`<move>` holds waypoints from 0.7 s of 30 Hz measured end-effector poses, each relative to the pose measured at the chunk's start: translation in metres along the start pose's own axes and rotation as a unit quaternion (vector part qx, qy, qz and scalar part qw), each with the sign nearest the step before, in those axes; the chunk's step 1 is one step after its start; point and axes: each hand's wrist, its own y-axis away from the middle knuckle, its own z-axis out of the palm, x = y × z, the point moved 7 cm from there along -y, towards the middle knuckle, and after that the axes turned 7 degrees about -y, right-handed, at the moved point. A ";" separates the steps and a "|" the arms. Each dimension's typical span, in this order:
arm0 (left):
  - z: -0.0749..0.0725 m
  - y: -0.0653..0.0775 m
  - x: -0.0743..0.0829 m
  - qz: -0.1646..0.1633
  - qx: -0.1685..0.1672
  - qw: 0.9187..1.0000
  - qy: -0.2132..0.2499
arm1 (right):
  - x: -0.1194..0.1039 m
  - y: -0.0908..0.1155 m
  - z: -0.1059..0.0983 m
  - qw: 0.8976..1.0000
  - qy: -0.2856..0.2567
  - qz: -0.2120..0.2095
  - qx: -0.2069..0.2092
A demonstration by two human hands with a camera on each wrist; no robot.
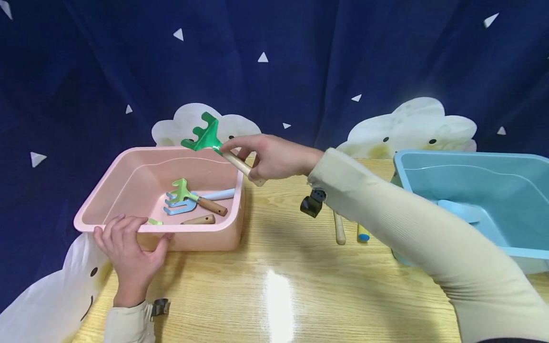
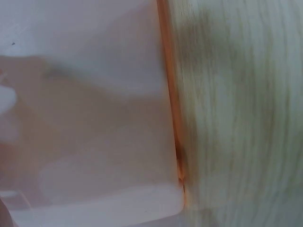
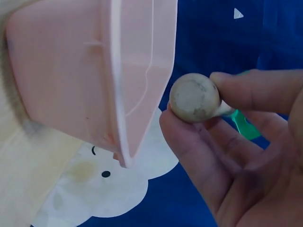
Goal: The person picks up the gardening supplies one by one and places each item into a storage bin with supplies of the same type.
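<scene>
Right hand (image 1: 274,157) pinching the pale wooden handle (image 1: 237,163) of a green hand rake (image 1: 208,136) between thumb and fingers; the right wrist view shows the rounded butt of that handle between the fingertips. Rake aloft, tilted, its tined head pointing up and to the left, above the far right part of a pink bin (image 1: 206,240).

Left hand (image 1: 130,247) grasping the near rim of the pink bin, toward its left corner: fingers over the edge, thumb along the outer wall. The left wrist view gives mostly blurred bin wall and wood grain.

Inside the pink bin: a light green hand rake (image 1: 182,190) with brown wooden handle, lying across a light blue rake (image 1: 180,208); nearer, a loose-looking wooden handle (image 1: 199,220) and a small light green piece (image 1: 155,222), both partly hidden by the near rim, so whether they join cannot be told.

Scene right: a blue bin (image 1: 472,178) with a light blue scoop-like tool (image 1: 461,210) in it. Between the bins, on the wooden tabletop (image 1: 240,295), a wooden rod (image 1: 339,228) and a yellow, blue-ended handle (image 1: 363,233) side by side, upper parts covered by the cream right sleeve (image 1: 394,214). Behind everything, a navy cloth (image 1: 300,62) with white triangles and clouds
</scene>
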 end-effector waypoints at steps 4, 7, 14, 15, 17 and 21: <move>-0.001 0.000 0.002 -0.001 0.006 1.000 0.003 | -0.002 -0.016 -0.001 1.000 -0.009 0.008 -0.021; -0.002 -0.002 0.005 0.000 0.014 1.000 0.007 | 0.001 -0.029 -0.001 0.998 -0.030 0.025 -0.039; -0.003 -0.004 0.008 0.000 0.013 1.000 0.012 | 0.003 -0.054 0.005 0.994 -0.059 0.072 -0.064; -0.002 -0.004 0.008 -0.001 0.011 1.000 0.012 | 0.003 -0.057 0.005 0.993 -0.062 0.074 -0.064; -0.002 -0.004 0.008 -0.003 0.008 1.000 0.012 | 0.002 -0.062 0.006 0.992 -0.075 0.077 -0.064; -0.002 -0.003 0.008 -0.005 0.006 1.000 0.013 | 0.003 -0.069 0.011 0.991 -0.090 0.080 -0.065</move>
